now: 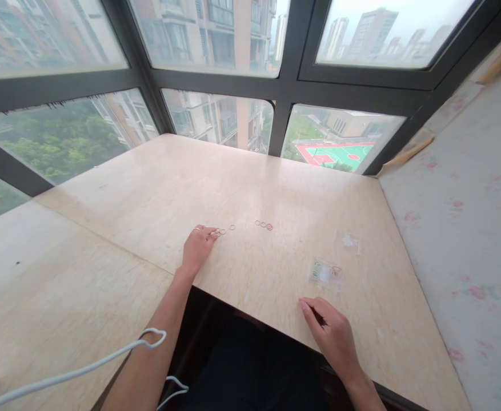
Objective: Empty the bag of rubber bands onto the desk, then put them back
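My left hand (197,248) reaches onto the stone-patterned counter, thumb and fingertips brought together at a small thin ring (217,232). A plain band circles one of its fingers. Just right of the fingertips lie a yellowish ring (223,232) and another thin ring (232,227). Farther right is a short row: a yellowish ring (257,223), a darker ring (263,225) and reddish rings (269,227) that overlap. My right hand (331,331) rests at the counter's front edge, fingers curled and thumb against them, with nothing visible in it.
A clear plastic packet (325,274) with green and reddish rings lies beyond my right hand. Behind it is another clear bag (348,242) with a white label. A white cable (74,372) crosses by my left forearm. Windows and a flowered wall (468,228) border the counter (139,188).
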Demonstrator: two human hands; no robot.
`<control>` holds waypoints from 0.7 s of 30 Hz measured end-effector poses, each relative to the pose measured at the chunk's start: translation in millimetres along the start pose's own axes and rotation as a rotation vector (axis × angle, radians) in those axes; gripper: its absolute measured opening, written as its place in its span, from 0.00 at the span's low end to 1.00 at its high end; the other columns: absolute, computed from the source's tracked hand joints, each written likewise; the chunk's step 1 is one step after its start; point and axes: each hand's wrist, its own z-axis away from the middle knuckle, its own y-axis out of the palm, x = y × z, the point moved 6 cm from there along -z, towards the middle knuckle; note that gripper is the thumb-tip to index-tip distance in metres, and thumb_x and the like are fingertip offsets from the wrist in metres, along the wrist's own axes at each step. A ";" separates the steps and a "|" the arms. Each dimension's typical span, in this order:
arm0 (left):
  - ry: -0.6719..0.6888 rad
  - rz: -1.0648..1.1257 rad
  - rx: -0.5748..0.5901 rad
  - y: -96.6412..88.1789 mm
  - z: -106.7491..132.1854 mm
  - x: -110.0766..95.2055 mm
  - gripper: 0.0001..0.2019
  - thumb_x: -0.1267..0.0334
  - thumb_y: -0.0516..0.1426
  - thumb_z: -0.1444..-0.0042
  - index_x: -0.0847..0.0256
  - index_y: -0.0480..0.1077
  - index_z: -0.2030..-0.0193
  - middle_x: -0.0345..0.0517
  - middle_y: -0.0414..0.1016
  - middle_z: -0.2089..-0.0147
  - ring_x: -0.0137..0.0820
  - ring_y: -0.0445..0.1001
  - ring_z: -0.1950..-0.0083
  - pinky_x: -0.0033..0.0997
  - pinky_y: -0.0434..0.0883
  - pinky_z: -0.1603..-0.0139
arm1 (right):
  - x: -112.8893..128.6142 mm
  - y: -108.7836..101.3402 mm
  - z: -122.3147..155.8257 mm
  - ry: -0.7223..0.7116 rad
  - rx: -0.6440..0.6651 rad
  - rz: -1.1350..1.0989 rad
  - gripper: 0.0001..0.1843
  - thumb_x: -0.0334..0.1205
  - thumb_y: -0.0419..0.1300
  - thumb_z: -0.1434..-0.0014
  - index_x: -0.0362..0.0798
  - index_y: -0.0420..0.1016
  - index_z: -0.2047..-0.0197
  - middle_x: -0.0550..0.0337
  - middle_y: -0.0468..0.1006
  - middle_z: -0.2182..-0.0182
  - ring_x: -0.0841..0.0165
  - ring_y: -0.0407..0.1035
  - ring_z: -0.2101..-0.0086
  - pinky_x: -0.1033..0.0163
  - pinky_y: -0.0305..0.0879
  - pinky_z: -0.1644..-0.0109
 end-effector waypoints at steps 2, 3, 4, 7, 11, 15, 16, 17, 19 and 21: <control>0.007 -0.008 -0.003 0.7 0.1 -0.8 0.08 0.64 0.56 0.39 0.58 0.77 0.57 0.45 0.73 0.55 0.33 0.72 0.60 0.33 0.67 0.54 | 1.1 0.4 -0.2 -0.009 0.000 0.021 0.11 0.44 0.54 0.34 0.51 0.77 0.62 0.63 0.78 0.68 0.71 0.70 0.69 0.66 0.64 0.65; 0.014 -0.014 -0.007 0.8 0.6 -1.1 0.08 0.64 0.56 0.39 0.58 0.77 0.59 0.45 0.73 0.55 0.33 0.72 0.60 0.33 0.67 0.55 | 1.6 0.4 -0.2 -0.012 -0.001 0.029 0.11 0.44 0.54 0.34 0.51 0.77 0.62 0.63 0.77 0.68 0.71 0.70 0.69 0.66 0.63 0.65; 0.024 -0.022 -0.011 1.0 1.2 -1.4 0.08 0.65 0.56 0.39 0.58 0.77 0.60 0.45 0.73 0.56 0.33 0.72 0.59 0.33 0.66 0.55 | 1.9 0.5 -0.2 -0.013 0.001 0.035 0.11 0.44 0.54 0.34 0.51 0.76 0.62 0.63 0.77 0.68 0.71 0.70 0.69 0.66 0.63 0.65; 0.063 -0.055 -0.008 1.9 3.2 -2.3 0.07 0.66 0.55 0.38 0.60 0.76 0.61 0.46 0.73 0.57 0.34 0.71 0.57 0.32 0.66 0.55 | 2.8 0.4 -0.1 -0.017 -0.001 0.046 0.11 0.44 0.54 0.34 0.51 0.76 0.63 0.62 0.77 0.69 0.71 0.69 0.70 0.66 0.63 0.66; 0.093 -0.153 0.042 4.0 2.2 -3.6 0.07 0.66 0.53 0.37 0.62 0.73 0.61 0.48 0.71 0.57 0.36 0.71 0.55 0.33 0.66 0.56 | 4.2 0.7 -0.7 -0.030 -0.003 0.064 0.12 0.44 0.54 0.34 0.50 0.76 0.63 0.61 0.77 0.68 0.71 0.70 0.70 0.66 0.63 0.65; 0.149 -0.286 0.146 7.8 -2.0 -7.6 0.09 0.66 0.50 0.34 0.63 0.71 0.59 0.50 0.70 0.56 0.38 0.70 0.55 0.34 0.65 0.61 | 5.0 0.7 -1.0 -0.036 -0.007 0.079 0.13 0.44 0.54 0.34 0.50 0.77 0.63 0.61 0.77 0.70 0.71 0.69 0.71 0.67 0.62 0.66; 0.169 -0.301 0.169 8.6 -2.7 -8.8 0.09 0.67 0.49 0.34 0.63 0.70 0.59 0.50 0.70 0.56 0.38 0.70 0.55 0.34 0.65 0.61 | 5.3 0.6 -1.0 -0.038 -0.008 0.081 0.13 0.44 0.53 0.34 0.50 0.77 0.64 0.61 0.77 0.70 0.71 0.69 0.71 0.67 0.62 0.66; 0.187 -0.308 0.185 9.2 -3.2 -9.8 0.09 0.69 0.49 0.35 0.63 0.70 0.59 0.50 0.70 0.57 0.38 0.70 0.55 0.34 0.65 0.62 | 5.6 0.4 -1.0 -0.039 -0.009 0.083 0.13 0.44 0.53 0.33 0.49 0.77 0.64 0.61 0.77 0.70 0.71 0.69 0.72 0.67 0.62 0.67; 0.211 -0.310 0.204 10.0 -3.8 -11.0 0.08 0.71 0.49 0.35 0.63 0.69 0.60 0.50 0.70 0.57 0.37 0.70 0.56 0.33 0.64 0.61 | 6.2 0.0 -0.9 -0.044 -0.015 0.087 0.14 0.44 0.53 0.33 0.49 0.77 0.64 0.61 0.77 0.70 0.72 0.68 0.72 0.67 0.62 0.67; 0.207 -0.291 0.198 10.0 -4.5 -10.0 0.08 0.71 0.48 0.36 0.63 0.68 0.60 0.49 0.70 0.57 0.36 0.70 0.56 0.33 0.64 0.62 | 6.5 -0.2 -0.9 -0.043 -0.017 0.091 0.14 0.44 0.53 0.33 0.49 0.77 0.64 0.60 0.77 0.71 0.72 0.68 0.72 0.67 0.62 0.67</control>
